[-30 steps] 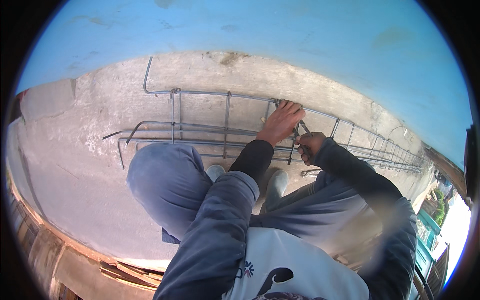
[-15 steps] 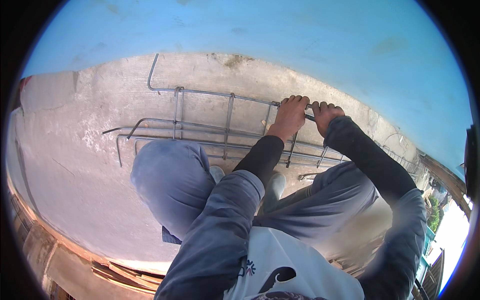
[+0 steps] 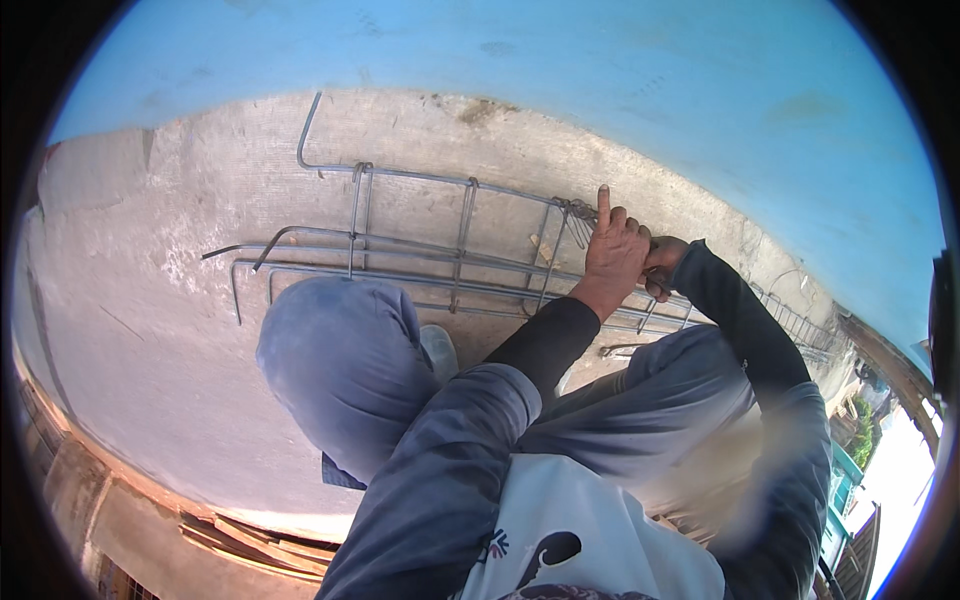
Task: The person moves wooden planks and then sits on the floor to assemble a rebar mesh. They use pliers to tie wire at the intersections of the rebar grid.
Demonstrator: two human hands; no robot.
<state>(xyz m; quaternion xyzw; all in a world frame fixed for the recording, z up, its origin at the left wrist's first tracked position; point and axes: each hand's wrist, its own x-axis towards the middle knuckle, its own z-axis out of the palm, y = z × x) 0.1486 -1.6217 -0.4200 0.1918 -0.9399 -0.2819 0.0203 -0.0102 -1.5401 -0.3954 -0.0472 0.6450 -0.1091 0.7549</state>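
A steel rebar cage (image 3: 420, 178) with long bars and rectangular stirrups lies across the concrete before me. My left hand (image 3: 616, 252) is at the cage's upper bar, its index finger pointing out and its other fingers curled; what they grip is hidden. Close against it, my right hand (image 3: 664, 266) is closed and partly covered by the left, so its contents cannot be made out. Beside the left index finger, a small bundle of thin tie wire (image 3: 577, 212) hangs at a stirrup corner.
My bent knees (image 3: 335, 375) are close to the cage's near side. A blue surface (image 3: 500, 50) borders the concrete floor (image 3: 150, 330) at the far side. Wooden boards (image 3: 260, 550) lie at lower left. More wire framework (image 3: 795, 318) extends to the right.
Both hands have come nearer me and closer together, the left shifting right with its index finger now extended. The wire bundle has come into sight; the dark bar between the hands is no longer visible.
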